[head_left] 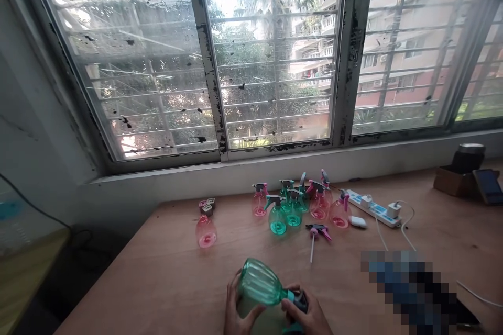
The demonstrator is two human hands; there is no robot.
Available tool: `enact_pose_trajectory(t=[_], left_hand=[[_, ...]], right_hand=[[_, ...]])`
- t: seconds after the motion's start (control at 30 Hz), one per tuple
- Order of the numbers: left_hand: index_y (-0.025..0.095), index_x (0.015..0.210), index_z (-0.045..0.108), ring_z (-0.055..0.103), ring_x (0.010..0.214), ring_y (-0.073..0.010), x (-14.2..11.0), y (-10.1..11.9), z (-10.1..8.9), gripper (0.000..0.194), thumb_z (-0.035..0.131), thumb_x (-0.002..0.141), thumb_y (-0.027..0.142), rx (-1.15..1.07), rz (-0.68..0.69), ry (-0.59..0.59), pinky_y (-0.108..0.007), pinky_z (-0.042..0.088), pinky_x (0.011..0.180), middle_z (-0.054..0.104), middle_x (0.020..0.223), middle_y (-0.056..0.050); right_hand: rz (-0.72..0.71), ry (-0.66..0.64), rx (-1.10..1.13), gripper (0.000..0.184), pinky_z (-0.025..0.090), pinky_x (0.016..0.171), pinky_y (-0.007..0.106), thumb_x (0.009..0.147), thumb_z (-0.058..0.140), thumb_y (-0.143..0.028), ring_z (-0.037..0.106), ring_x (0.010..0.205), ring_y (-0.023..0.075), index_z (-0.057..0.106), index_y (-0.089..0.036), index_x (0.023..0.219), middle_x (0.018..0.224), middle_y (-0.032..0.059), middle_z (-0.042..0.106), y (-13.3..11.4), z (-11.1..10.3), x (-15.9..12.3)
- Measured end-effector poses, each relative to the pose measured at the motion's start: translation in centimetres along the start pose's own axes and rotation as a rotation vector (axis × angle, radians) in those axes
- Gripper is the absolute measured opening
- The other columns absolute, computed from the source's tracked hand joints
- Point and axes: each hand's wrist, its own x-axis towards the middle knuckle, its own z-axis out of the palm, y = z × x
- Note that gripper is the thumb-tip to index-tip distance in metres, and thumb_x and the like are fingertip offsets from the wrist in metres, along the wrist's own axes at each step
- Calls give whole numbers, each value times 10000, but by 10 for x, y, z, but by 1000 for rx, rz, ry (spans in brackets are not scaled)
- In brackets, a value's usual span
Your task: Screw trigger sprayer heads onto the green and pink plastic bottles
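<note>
Two hands of yours on one green bottle point(259, 281), held just above the near edge of the table point(165, 282), tilted almost onto its side: wide base up and left, neck down and right. Your left hand point(234, 301) cups the base end, fingers round the far side, thumb underneath. Your right hand point(310, 315) is closed round the dark sprayer head point(301, 301) at the neck, thumb by the teal collar point(290, 296); can't tell if the thread is fully seated. Beyond your hands, a loose pink-and-black sprayer head point(320, 231) lies on the wood, its pale tube point(312, 250) pointing toward you. Behind that you've got a cluster of pink and green bottles standing upright with heads on; some overlap, so no firm count. Left of the cluster, well apart, one pink bottle point(206, 233) has no sprayer head on, with small dark-and-pink blocks point(207, 207) right behind it. On your right: white power strip point(373, 208) with plugs in it, small white case point(358, 222) near the cluster, brown box point(451, 180) farther out. Pixelated patch nearer you on the right, contents unreadable.
</note>
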Motion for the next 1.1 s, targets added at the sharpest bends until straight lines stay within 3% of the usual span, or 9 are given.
enact_pose_trajectory(t=[0.07, 0.2, 0.37, 0.67, 0.77, 0.9, 1.1], left_hand=[[219, 1276, 557, 515, 1350, -353, 0, 4, -2, 746, 870, 615, 368, 14, 10, -4, -431, 435, 1103, 572, 1417, -140], [214, 1278, 571, 571, 1288, -364, -3, 9, -2, 740, 868, 613, 340, 43, -24, -5, -470, 438, 1096, 667, 1302, -117], [192, 1237, 568, 590, 1267, -357, -4, 14, 1, 664, 827, 669, 417, 38, -33, 16, -451, 451, 1086, 700, 1258, -123], [213, 1245, 550, 574, 1294, -352, -5, 14, 2, 689, 848, 645, 372, 2, -23, -4, -448, 432, 1114, 674, 1295, -122], [206, 1263, 534, 548, 1319, -368, -6, 12, 2, 730, 847, 640, 423, 3, -29, 23, -464, 406, 1133, 665, 1312, -128], [180, 1228, 563, 557, 1312, -366, -3, 9, -3, 625, 772, 729, 493, 9, -40, 22, -455, 424, 1118, 675, 1278, -149], [206, 1273, 578, 477, 1391, -342, 2, 2, -5, 709, 848, 658, 436, -11, 13, -24, -416, 390, 1151, 543, 1461, -154]], right_hand=[[-3, -3, 3, 506, 462, 487, 277, 679, 810, -606, 611, 477, 167, 634, -177, 881, 633, -7, 659, -1, 0, 0], [-23, -5, -1, 480, 466, 511, 275, 680, 828, -567, 611, 507, 168, 650, -173, 889, 637, -12, 651, -2, 0, -1], [-32, -4, 2, 482, 459, 498, 269, 652, 849, -557, 603, 502, 165, 669, -171, 878, 633, -16, 651, -5, 1, -2], [-11, -2, 52, 484, 491, 509, 292, 712, 781, -618, 631, 505, 188, 623, -187, 868, 630, 2, 672, -9, -1, 0], [-1, -17, 44, 476, 486, 509, 287, 696, 812, -581, 627, 509, 183, 629, -181, 877, 643, -1, 667, -7, -1, -1], [1, -28, 28, 464, 475, 515, 276, 652, 866, -518, 620, 521, 175, 655, -171, 875, 659, 0, 673, -6, 0, -1], [-1, 19, 56, 496, 479, 498, 278, 696, 796, -612, 617, 497, 175, 621, -184, 873, 631, -2, 666, -6, -1, 2]])
